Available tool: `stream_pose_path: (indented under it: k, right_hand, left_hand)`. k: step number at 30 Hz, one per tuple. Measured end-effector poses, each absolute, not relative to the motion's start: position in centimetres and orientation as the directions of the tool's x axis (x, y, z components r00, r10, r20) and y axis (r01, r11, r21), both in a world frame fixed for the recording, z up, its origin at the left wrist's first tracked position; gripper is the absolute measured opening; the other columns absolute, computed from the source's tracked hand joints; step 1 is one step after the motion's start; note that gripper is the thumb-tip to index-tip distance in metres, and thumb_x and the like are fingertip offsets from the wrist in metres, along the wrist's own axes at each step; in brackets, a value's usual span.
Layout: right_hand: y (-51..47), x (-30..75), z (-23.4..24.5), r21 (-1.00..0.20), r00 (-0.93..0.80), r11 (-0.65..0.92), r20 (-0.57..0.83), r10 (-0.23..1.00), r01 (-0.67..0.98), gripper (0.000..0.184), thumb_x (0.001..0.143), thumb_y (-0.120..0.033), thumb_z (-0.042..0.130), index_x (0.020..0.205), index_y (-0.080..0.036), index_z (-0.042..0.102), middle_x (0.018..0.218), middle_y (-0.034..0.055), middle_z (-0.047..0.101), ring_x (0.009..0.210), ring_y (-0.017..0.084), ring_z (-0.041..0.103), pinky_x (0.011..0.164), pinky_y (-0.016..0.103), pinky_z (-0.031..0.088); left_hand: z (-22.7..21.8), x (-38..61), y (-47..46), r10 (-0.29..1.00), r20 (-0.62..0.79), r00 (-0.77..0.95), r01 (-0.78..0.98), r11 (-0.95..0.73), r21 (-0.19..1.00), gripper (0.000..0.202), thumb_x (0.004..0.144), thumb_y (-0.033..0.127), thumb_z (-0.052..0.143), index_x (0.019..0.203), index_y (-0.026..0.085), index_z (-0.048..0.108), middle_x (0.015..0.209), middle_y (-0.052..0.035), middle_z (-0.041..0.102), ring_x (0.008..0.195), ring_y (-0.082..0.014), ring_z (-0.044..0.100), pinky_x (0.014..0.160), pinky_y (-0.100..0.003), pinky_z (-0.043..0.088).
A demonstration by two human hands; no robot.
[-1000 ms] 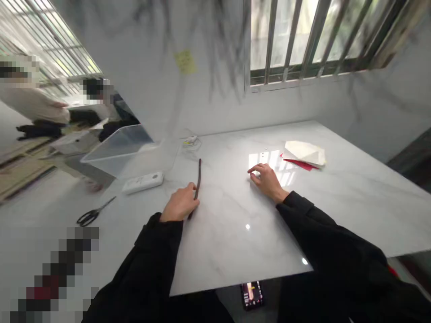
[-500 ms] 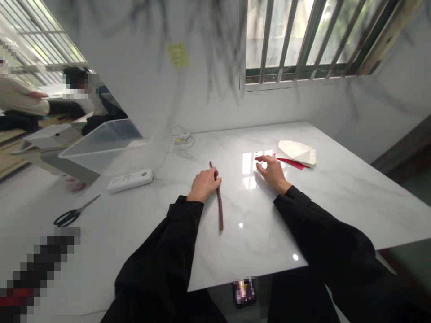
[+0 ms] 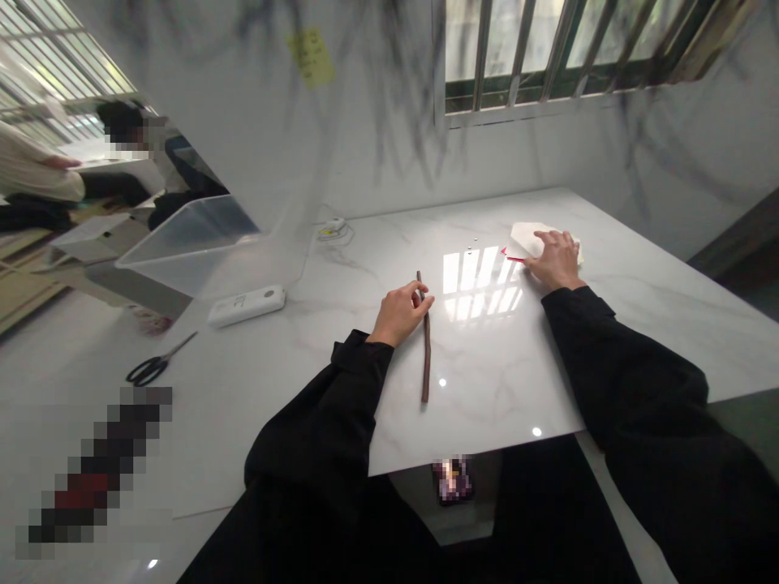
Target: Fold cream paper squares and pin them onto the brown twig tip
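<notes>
My left hand (image 3: pixel 402 312) is closed round the upper part of a thin dark brown stick (image 3: pixel 424 357), which lies on the white marble table (image 3: pixel 487 381) and points toward me. My right hand (image 3: pixel 555 259) rests with fingers spread flat on a folded white paper (image 3: pixel 529 237) at the far right of the table; a red sheet (image 3: pixel 510 255) peeks out beneath the paper. Both arms wear black sleeves.
A clear plastic bin (image 3: pixel 195 243) stands at the back left, a white power strip (image 3: pixel 247 306) before it, black scissors (image 3: pixel 155 367) nearer the left edge. A small white device with a cable (image 3: pixel 332 229) lies by the wall. People sit at the far left. A phone (image 3: pixel 451 478) lies below the table edge.
My right hand has moved right from the bare tabletop onto the folded white paper. My left hand has shifted right with the stick, which now lies nearly straight toward me.
</notes>
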State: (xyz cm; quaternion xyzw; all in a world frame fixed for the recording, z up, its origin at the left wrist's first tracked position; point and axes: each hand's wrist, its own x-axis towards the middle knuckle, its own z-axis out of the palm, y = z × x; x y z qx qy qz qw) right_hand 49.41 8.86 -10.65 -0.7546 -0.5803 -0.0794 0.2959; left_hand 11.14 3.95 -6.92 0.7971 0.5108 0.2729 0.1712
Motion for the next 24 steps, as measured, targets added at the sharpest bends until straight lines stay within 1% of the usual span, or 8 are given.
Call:
stream_pose_path:
  k: [3, 7, 10, 13, 15, 19, 22, 24]
  right_hand:
    - [8.8, 49.4, -10.4, -0.377, 0.349, -0.197, 0.390, 0.852, 0.905, 0.058, 0.084, -0.036, 0.072, 0.138, -0.015, 0.069, 0.136, 0.0227, 0.069, 0.132, 0.042, 0.055, 0.117, 0.064, 0.034]
    - [8.6, 49.3, -9.4, -0.403, 0.420, -0.295, 0.267, 0.868, 0.866, 0.043, 0.089, -0.031, 0.065, 0.127, -0.016, 0.078, 0.123, 0.0203, 0.076, 0.117, 0.038, 0.065, 0.113, 0.058, 0.040]
    - [8.3, 49.1, -8.7, -0.412, 0.470, -0.357, 0.213, 0.857, 0.838, 0.040, 0.095, -0.031, 0.057, 0.120, -0.013, 0.082, 0.115, 0.0234, 0.077, 0.112, 0.038, 0.069, 0.107, 0.054, 0.046]
    - [8.2, 49.1, -8.3, -0.415, 0.502, -0.390, 0.204, 0.840, 0.822, 0.043, 0.099, -0.033, 0.050, 0.116, -0.011, 0.083, 0.111, 0.0262, 0.078, 0.111, 0.040, 0.071, 0.104, 0.054, 0.049]
    - [8.2, 49.2, -8.3, -0.434, 0.519, -0.395, 0.214, 0.828, 0.810, 0.042, 0.099, -0.033, 0.051, 0.117, -0.011, 0.083, 0.113, 0.0264, 0.078, 0.111, 0.041, 0.071, 0.103, 0.056, 0.050]
    - [8.2, 49.4, -8.6, -0.503, 0.579, -0.394, 0.288, 0.763, 0.769, 0.038, 0.090, -0.029, 0.063, 0.118, -0.014, 0.085, 0.114, 0.0250, 0.078, 0.107, 0.042, 0.072, 0.100, 0.057, 0.052]
    - [8.1, 49.5, -8.3, -0.538, 0.579, -0.328, 0.404, 0.708, 0.776, 0.039, 0.092, -0.028, 0.062, 0.119, -0.014, 0.086, 0.114, 0.0262, 0.079, 0.107, 0.041, 0.071, 0.100, 0.058, 0.051]
    - [7.9, 49.2, -7.5, -0.549, 0.546, -0.235, 0.514, 0.662, 0.802, 0.040, 0.096, -0.026, 0.057, 0.121, -0.013, 0.085, 0.119, 0.0254, 0.078, 0.114, 0.039, 0.068, 0.105, 0.058, 0.047]
  left_hand:
    - [-7.0, 11.0, 4.1, 0.918, 0.295, 0.266, 0.661, -0.397, 0.637, 0.017, 0.096, 0.035, 0.069, 0.105, 0.023, 0.076, 0.080, 0.0004, 0.074, 0.069, -0.0170, 0.066, 0.079, -0.033, 0.050]
    - [-7.1, 11.1, 4.1, 0.917, 0.337, 0.215, 0.618, -0.395, 0.680, 0.014, 0.094, 0.032, 0.068, 0.098, 0.023, 0.078, 0.080, 0.0005, 0.075, 0.068, -0.0153, 0.064, 0.077, -0.032, 0.050]
    - [-7.1, 11.1, 4.2, 0.913, 0.353, 0.206, 0.599, -0.403, 0.692, 0.015, 0.094, 0.033, 0.068, 0.096, 0.023, 0.078, 0.079, 0.0005, 0.074, 0.067, -0.0149, 0.063, 0.074, -0.031, 0.050]
    - [-7.1, 11.0, 4.4, 0.913, 0.358, 0.195, 0.597, -0.400, 0.695, 0.016, 0.094, 0.034, 0.067, 0.095, 0.023, 0.079, 0.078, 0.0003, 0.073, 0.067, -0.0147, 0.062, 0.074, -0.030, 0.051]
    - [-7.1, 10.9, 4.6, 0.913, 0.364, 0.185, 0.593, -0.399, 0.700, 0.016, 0.093, 0.033, 0.066, 0.094, 0.023, 0.079, 0.078, -0.0002, 0.074, 0.067, -0.0147, 0.061, 0.074, -0.030, 0.051]
    - [-6.8, 10.8, 4.6, 0.910, 0.377, 0.173, 0.587, -0.403, 0.702, 0.018, 0.093, 0.033, 0.065, 0.093, 0.023, 0.079, 0.080, -0.0011, 0.074, 0.066, -0.0153, 0.061, 0.075, -0.031, 0.052]
    - [-6.6, 10.8, 4.5, 0.901, 0.392, 0.186, 0.610, -0.419, 0.673, 0.018, 0.093, 0.033, 0.064, 0.093, 0.023, 0.079, 0.081, -0.0017, 0.074, 0.068, -0.0161, 0.062, 0.076, -0.032, 0.053]
    - [-6.5, 10.8, 4.5, 0.888, 0.413, 0.201, 0.622, -0.442, 0.647, 0.017, 0.094, 0.031, 0.063, 0.093, 0.023, 0.078, 0.084, -0.0025, 0.074, 0.070, -0.0163, 0.061, 0.077, -0.032, 0.053]
